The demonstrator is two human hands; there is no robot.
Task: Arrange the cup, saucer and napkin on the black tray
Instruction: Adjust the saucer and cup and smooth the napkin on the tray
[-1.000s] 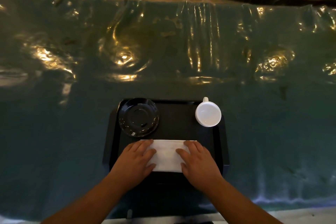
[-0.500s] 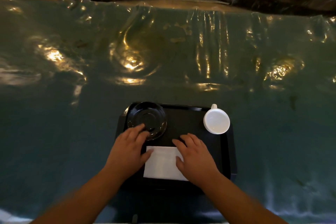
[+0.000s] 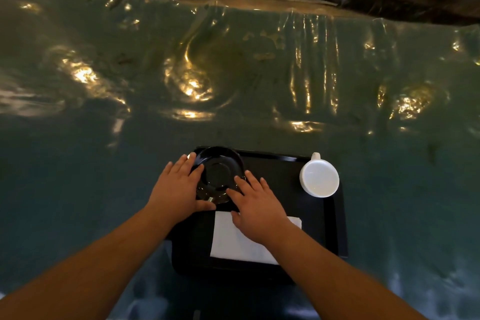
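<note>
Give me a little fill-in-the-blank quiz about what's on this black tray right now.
1. Both bare hands, left hand and right hand, rest at the round black ____.
2. The white ceramic cup stands in the black plastic tray's far ____ corner.
3. The folded white paper napkin lies on the tray's ____ edge.

Missing words: saucer; right; near

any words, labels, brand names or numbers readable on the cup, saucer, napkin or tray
None: no readable text anywhere in this view.
white cup: plain, no print visible.
black saucer: plain, only glare.
white napkin: blank, partly under the right hand.
black tray: no label visible.
</note>
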